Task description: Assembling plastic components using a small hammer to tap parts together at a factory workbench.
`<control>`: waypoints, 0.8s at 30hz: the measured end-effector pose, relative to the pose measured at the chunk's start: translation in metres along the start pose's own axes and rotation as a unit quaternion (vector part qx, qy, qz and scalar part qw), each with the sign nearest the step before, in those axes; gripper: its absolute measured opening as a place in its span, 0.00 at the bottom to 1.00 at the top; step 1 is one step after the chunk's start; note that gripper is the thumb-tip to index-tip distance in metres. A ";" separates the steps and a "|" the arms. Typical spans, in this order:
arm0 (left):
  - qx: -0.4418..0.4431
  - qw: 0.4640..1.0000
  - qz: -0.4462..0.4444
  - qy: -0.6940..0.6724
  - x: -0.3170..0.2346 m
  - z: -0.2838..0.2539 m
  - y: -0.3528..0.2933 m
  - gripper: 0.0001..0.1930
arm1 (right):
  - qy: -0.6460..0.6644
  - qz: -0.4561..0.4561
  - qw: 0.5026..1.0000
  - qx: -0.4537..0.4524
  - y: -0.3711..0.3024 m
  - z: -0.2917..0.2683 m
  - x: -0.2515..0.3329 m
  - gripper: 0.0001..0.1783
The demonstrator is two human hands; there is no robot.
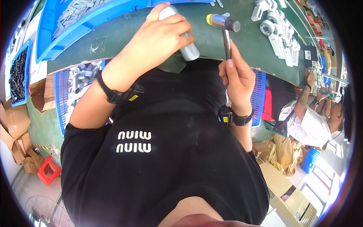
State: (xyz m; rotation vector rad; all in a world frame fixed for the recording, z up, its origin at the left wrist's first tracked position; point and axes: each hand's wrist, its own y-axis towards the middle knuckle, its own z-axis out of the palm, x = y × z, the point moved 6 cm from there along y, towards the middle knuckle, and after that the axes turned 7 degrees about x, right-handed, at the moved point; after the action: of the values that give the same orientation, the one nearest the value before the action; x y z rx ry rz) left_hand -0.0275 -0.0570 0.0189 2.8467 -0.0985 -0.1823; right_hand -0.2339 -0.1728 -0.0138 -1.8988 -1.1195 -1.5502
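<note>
My left hand (160, 36) is wrapped round a light grey, tube-like housing (190, 52), which tilts over the front part of the green workbench (211, 42). Its upper end shows above my fingers, while the middle is covered by them. In my right hand (240, 75) is a small mallet (226, 38), gripped by its metal handle with the thumb along it. The mallet's head, yellow at one end and black at the other, points up and stands apart from the housing, to its right.
A blue bin (49, 34) of flat grey parts sits at the back left. White camera units (278, 32) are grouped at the back right. Blue baskets (60, 102) flank me below the bench edge. Another person (308, 121) works at the far right.
</note>
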 end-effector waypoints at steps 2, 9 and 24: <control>-0.024 0.999 0.030 0.013 -0.002 -0.012 -0.005 0.21 | 0.018 0.002 1.000 0.009 -0.004 0.001 0.000 0.27; -0.030 0.978 -0.050 -0.200 0.028 0.014 -0.024 0.17 | 0.023 0.040 0.999 0.011 0.002 0.007 -0.010 0.28; -0.215 0.959 -0.019 -0.184 0.028 0.035 -0.033 0.10 | -0.272 0.018 0.959 0.076 0.010 0.016 0.001 0.30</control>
State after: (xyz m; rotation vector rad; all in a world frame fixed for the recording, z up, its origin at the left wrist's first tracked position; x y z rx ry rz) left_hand -0.0032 -0.0374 -0.0274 2.3531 -0.0697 -0.6563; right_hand -0.2163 -0.1666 -0.0156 -2.2865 -1.3660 -0.9021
